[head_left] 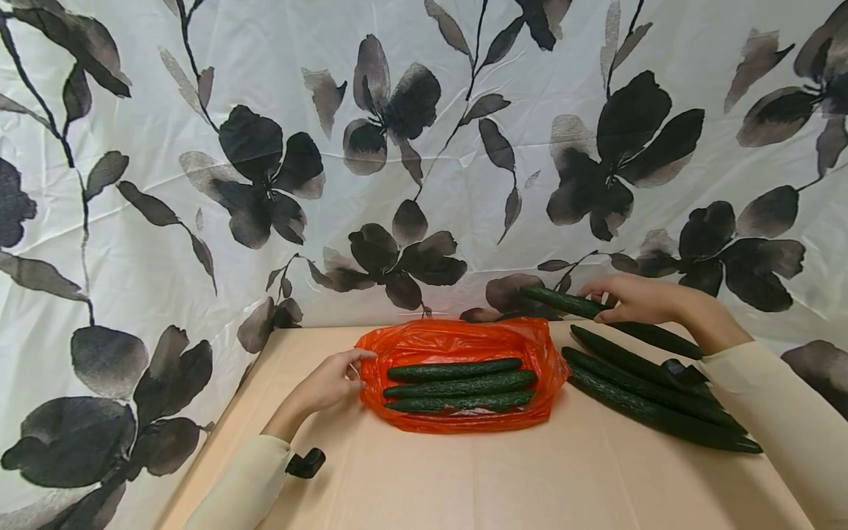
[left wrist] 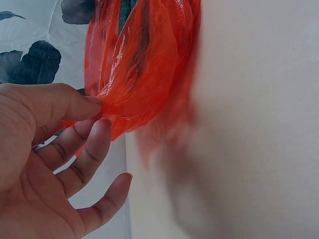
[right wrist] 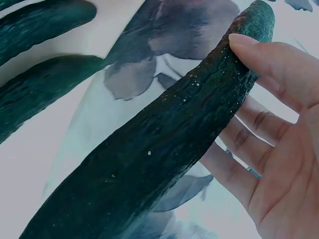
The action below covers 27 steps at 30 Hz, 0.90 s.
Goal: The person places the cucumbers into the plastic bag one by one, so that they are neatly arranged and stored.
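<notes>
An orange-red plastic bag point(head_left: 457, 423) lies on the table with three dark green cucumbers point(head_left: 460, 386) side by side in its mouth. My left hand point(head_left: 333, 381) is at the bag's left end; in the left wrist view, thumb and fingertips pinch the thin film point(left wrist: 144, 94). At the back right, my right hand point(head_left: 642, 300) holds a long cucumber point(head_left: 559, 299) between thumb and fingers. The right wrist view shows the thumb across this cucumber point(right wrist: 164, 134) near one end, the fingers behind it.
More cucumbers point(head_left: 656, 405) lie slantwise on the table point(head_left: 490, 478) at the right, under the right forearm. A white cloth point(head_left: 503, 199) with dark flowers hangs behind the table's back edge. Each wrist carries a small black camera point(head_left: 306, 464).
</notes>
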Tool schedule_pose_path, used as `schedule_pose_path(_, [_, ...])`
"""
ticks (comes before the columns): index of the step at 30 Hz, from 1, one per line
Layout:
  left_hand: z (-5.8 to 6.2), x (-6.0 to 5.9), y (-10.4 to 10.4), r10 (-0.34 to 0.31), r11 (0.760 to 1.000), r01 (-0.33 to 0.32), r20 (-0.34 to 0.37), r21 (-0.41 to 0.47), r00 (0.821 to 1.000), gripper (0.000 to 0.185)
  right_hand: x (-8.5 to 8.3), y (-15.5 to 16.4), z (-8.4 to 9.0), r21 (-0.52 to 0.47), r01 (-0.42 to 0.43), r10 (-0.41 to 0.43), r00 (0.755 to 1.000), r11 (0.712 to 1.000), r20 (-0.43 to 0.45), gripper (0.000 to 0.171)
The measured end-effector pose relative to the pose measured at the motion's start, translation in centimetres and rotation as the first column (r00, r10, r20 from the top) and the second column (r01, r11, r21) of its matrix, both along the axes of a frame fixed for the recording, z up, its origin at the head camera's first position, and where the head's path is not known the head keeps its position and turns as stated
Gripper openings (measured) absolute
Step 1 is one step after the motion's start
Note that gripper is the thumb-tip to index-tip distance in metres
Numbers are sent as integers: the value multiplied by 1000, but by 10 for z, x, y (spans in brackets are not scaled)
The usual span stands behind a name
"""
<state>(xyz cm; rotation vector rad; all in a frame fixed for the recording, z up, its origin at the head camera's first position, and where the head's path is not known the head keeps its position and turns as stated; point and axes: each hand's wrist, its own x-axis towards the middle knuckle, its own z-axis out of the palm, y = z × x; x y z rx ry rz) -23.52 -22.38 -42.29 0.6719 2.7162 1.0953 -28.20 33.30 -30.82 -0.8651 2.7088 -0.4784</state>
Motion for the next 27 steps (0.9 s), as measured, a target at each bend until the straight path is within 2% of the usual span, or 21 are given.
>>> schedule_pose_path(8, [1,1,0,4,1000,-4,5,-6,1000,52,2,-23,11,15,-41,41,998,999,-51,51])
schedule_pose_path(16, [2,4,0,7,1000,-7,25,6,1000,54,6,-48,16,50,-50,52,997,997,-55,50])
schedule_pose_path(20, [3,5,0,0,1000,0,27,8,1000,54,5,-59,18,46,-74,76,996,996,-41,48])
schedule_pose_path(27, [6,7,-1,-6,1000,6,16,7,1000,54,6,-78,19,46,-123,126,990,991,-66,43])
